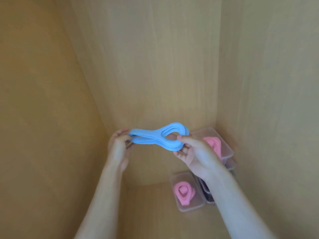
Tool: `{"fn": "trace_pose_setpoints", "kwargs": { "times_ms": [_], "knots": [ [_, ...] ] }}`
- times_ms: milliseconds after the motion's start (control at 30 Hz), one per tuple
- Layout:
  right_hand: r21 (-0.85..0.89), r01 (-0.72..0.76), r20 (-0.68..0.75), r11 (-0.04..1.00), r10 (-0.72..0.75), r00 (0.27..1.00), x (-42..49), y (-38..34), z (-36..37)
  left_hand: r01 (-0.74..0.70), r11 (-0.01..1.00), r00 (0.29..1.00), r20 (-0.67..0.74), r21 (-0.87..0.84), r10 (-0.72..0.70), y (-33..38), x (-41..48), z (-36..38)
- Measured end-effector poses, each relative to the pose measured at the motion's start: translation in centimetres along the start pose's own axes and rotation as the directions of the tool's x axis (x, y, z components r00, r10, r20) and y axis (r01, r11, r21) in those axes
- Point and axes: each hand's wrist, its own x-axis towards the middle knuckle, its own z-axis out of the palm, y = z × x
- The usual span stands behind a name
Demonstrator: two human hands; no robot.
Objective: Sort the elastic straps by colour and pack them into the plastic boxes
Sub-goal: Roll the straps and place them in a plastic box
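Note:
A light blue elastic strap (155, 138), looped over itself several times, hangs in the air between my hands. My left hand (119, 147) pinches its left end. My right hand (195, 152) grips the wider loop on the right, fingers through the opening. Below lies a clear plastic box (198, 207) with a rolled pink strap (183, 192) inside. Further back, a second clear box (227, 152) holds another rolled pink strap (213, 144). Between them a box with something dark (209, 198) is mostly hidden by my right forearm.
The boxes sit on a wooden surface (151, 213) in the corner of a wooden enclosure. Wooden walls rise to the left (43, 100), behind (146, 66) and to the right (276, 83).

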Motion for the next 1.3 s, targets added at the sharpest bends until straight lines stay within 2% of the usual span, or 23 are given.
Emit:
{"fn": "trace_pose_setpoints", "kwargs": {
  "times_ms": [67, 167, 267, 333, 433, 533, 633, 733, 833, 967, 1067, 1167, 1300],
  "knots": [
    [-0.065, -0.009, 0.006, 0.998, 0.009, 1.000, 0.1, -0.8, -0.3, 0.043, 0.996, 0.999, 0.022, 0.084, -0.045, -2.2, -0.7, -0.4],
    [-0.153, -0.023, 0.006, 0.988, 0.024, 1.000, 0.3, -1.6, -0.8, 0.036, 0.951, 0.997, 0.057, 0.306, -0.057, -5.0, -2.3, -0.1],
    [-0.225, -0.029, 0.010, 0.974, 0.032, 0.999, 0.5, -2.0, -1.2, -0.036, 0.814, 0.988, 0.144, 0.580, -0.059, -6.8, -3.9, 0.5],
    [-0.328, -0.016, 0.027, 0.945, 0.026, 0.999, 0.5, -1.8, -1.5, -0.056, 0.739, 0.962, 0.233, 0.672, -0.140, -6.9, -4.6, 0.6],
    [-0.486, 0.004, 0.065, 0.874, 0.032, 0.997, 0.4, -1.1, -2.0, -0.009, 0.811, 0.878, 0.393, 0.585, -0.273, -5.7, -5.5, 1.1],
    [-0.550, 0.005, 0.113, 0.835, 0.068, 0.991, 0.1, -0.3, -2.5, 0.135, 0.900, 0.806, 0.482, 0.415, -0.343, -5.2, -5.7, 1.3],
    [-0.579, 0.007, 0.155, 0.815, 0.101, 0.983, 0.0, 0.4, -2.9, 0.205, 0.895, 0.742, 0.533, 0.396, -0.406, -5.8, -5.8, 1.2],
    [-0.608, 0.002, 0.144, 0.794, 0.108, 0.984, 0.1, 1.2, -3.3, 0.250, 0.875, 0.734, 0.508, 0.415, -0.450, -6.9, -6.2, 1.2],
    [-0.648, -0.014, 0.120, 0.762, 0.120, 0.986, -0.2, 2.0, -3.7, 0.324, 0.887, 0.739, 0.497, 0.330, -0.455, -8.0, -6.5, 1.0],
    [-0.723, -0.035, -0.003, 0.690, 0.048, 0.999, -0.8, 4.0, -4.2, 0.390, 0.895, 0.837, 0.321, 0.219, -0.443, -9.1, -6.9, 0.9],
    [-0.762, -0.048, -0.125, 0.645, -0.074, 0.989, -1.3, 5.5, -4.3, 0.376, 0.906, 0.880, 0.231, 0.194, -0.414, -9.5, -7.4, 1.0],
    [-0.796, -0.032, -0.181, 0.605, -0.187, 0.966, -1.6, 6.4, -4.2, 0.323, 0.924, 0.928, 0.123, 0.204, -0.352, -9.9, -7.7, 1.1],
    [-0.783, -0.061, -0.241, 0.619, -0.210, 0.948, -1.7, 6.7, -4.3, 0.224, 0.946, 0.969, 0.048, 0.236, -0.242, -10.1, -8.0, 1.4]
  ]
}}
